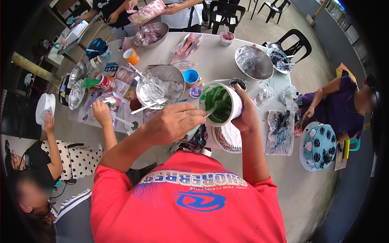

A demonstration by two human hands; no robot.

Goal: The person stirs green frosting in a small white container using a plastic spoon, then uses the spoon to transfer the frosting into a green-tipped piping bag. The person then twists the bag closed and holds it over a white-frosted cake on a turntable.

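My right hand (246, 112) grips a white plastic tub (233, 106), tilted so its mouth shows. Dark green icing (219, 100) coats its inside. Between the fingers of my left hand (173, 121) is the handle of a pale spoon (211, 111), its other end in the green icing. Just beyond the left hand stands a steel mixing bowl (179, 80) with whitish icing, a wire whisk (151, 86) and a white spatula (149, 105). Below the tub, partly hidden by my right arm, is a white-topped cake (231, 136) with a piped border. A plastic bag with dark icing (197, 138) lies near my chest.
A blue cup (191, 76) and a purple cup (195, 91) stand beyond my hands. Another steel bowl (254, 62) and an icing-smeared cloth (280, 132) lie rightward. People work around the table (212, 54); one at right is beside a blue cake (319, 147). Another person's hand (101, 111) reaches in at left.
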